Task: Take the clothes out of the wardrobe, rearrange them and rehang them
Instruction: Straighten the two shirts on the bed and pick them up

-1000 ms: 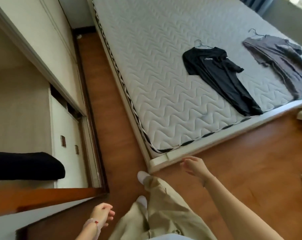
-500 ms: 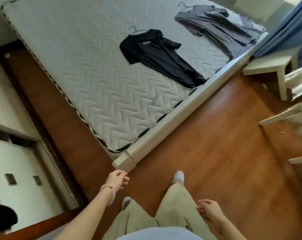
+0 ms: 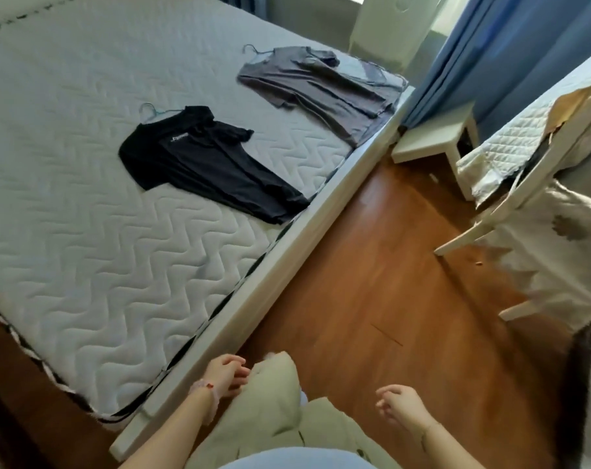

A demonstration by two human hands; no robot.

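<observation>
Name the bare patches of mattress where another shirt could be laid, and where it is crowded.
Free: the wide mattress stretch left of the black shirt, down to the near corner. Crowded: the right edge, where the black shirt and grey shirt lie.

1. A home bedroom: a bare quilted mattress [image 3: 84, 231] on a low white bed frame [image 3: 253, 286].
2. Wooden floor [image 3: 372, 282], blue curtains [image 3: 490, 45] by the window.
3. T-shirts on hangers, one black [image 3: 213, 164], one grey [image 3: 321, 89], lie on the mattress.
</observation>
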